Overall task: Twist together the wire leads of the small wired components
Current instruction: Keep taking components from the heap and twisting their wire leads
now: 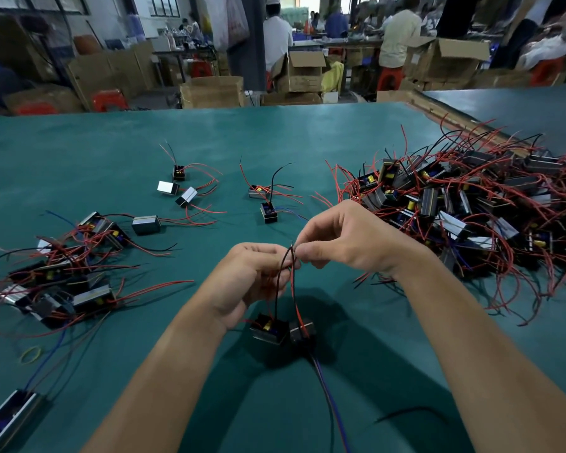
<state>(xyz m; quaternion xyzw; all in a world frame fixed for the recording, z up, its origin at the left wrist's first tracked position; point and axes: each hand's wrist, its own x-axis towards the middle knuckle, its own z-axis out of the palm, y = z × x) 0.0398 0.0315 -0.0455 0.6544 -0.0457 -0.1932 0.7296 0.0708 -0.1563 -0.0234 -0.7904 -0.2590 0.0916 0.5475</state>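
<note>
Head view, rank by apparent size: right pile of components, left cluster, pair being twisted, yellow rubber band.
1. right pile
2. left cluster
3. pair being twisted
4. yellow rubber band
The pair is nearest the camera, yet looks clearly smaller than both heaps.

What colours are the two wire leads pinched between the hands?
One thin black wire lead and one thin red wire lead; clearest in the head view.

Both forearms (164,371) are bare down to the left hand (245,279) and right hand (350,237).
</note>
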